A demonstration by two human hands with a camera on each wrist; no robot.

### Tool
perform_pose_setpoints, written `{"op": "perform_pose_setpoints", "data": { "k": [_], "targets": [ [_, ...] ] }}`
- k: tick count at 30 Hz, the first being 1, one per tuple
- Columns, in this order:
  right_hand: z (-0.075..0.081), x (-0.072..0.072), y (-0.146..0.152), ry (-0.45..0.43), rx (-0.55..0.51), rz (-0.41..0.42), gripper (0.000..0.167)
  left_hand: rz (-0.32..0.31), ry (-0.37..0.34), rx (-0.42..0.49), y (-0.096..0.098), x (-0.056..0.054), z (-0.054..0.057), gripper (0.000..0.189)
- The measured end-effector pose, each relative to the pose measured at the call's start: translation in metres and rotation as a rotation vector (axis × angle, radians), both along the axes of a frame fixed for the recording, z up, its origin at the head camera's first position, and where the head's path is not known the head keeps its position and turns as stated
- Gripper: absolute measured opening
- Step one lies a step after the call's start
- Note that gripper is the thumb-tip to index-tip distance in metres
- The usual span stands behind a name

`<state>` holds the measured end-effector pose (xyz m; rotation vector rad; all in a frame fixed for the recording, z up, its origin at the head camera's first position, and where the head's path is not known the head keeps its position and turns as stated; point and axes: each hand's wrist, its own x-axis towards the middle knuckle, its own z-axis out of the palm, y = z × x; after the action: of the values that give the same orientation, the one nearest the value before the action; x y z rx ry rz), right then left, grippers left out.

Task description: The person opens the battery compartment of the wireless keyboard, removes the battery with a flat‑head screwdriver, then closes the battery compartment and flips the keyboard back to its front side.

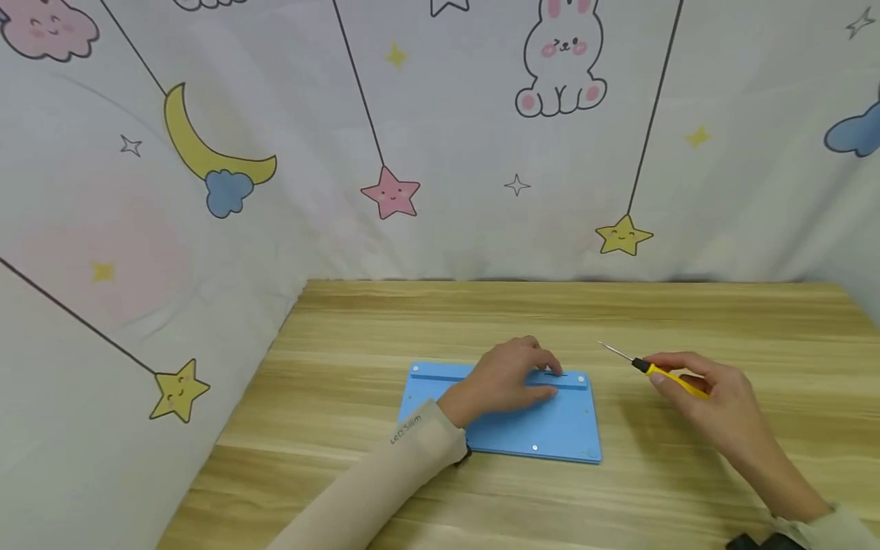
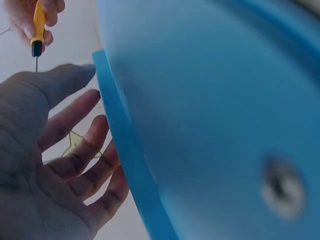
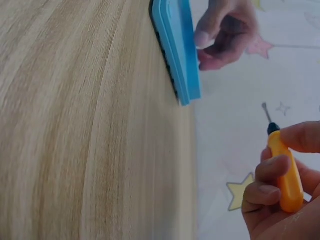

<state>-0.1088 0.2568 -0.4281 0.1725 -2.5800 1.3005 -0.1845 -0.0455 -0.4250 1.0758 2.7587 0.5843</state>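
Note:
A yellow-handled screwdriver point(image 1: 677, 377) with a black collar and thin metal shaft is gripped by my right hand point(image 1: 725, 405), off the table. Its tip points up and left, apart from everything. My left hand point(image 1: 505, 378) rests over a light blue flat panel point(image 1: 536, 428), its thumb and loosely bent fingertips touching the raised blue strip point(image 2: 132, 145) along the far edge. A thin dark line shows by those fingertips; what it is I cannot tell. A screw head point(image 1: 580, 379) sits at the strip's right end, another at the left end.
The panel lies on a wood-grain table point(image 1: 330, 412). Behind and to the left hangs a white cloth point(image 1: 454, 229) printed with stars, a moon and a rabbit. The panel's near edge carries a small screw point(image 1: 535, 448).

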Motion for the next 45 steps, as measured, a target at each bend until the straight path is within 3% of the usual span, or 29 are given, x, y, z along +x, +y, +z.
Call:
{"op": "perform_pose_setpoints", "data": {
  "k": [7,12,18,23,26,37,45],
  "targets": [
    [0.0,-0.001,-0.002,0.014,0.0,0.002,0.021,0.11,0.081,-0.055,0.015,0.006,0.001,0.019],
    [0.0,-0.001,-0.002,0.016,-0.001,0.006,0.021,0.157,0.077,-0.035,0.018,0.008,0.0,0.019],
    [0.0,0.0,-0.001,0.013,-0.009,-0.008,0.021,0.177,-0.011,0.053,0.019,0.004,-0.005,0.016],
    [0.0,0.0,-0.001,-0.009,-0.014,0.002,0.021,0.174,-0.184,0.155,0.019,-0.003,-0.011,0.013],
    [0.0,0.0,-0.002,-0.011,-0.012,0.013,0.021,0.2,-0.253,0.195,0.018,-0.004,-0.013,0.009],
    [0.001,-0.001,-0.005,0.004,0.002,0.036,0.02,0.291,-0.3,0.412,0.007,-0.008,-0.012,0.009],
    [0.004,-0.004,-0.008,-0.018,0.062,0.079,0.02,0.31,-0.302,0.297,-0.013,-0.021,-0.002,0.013]
  ]
}}
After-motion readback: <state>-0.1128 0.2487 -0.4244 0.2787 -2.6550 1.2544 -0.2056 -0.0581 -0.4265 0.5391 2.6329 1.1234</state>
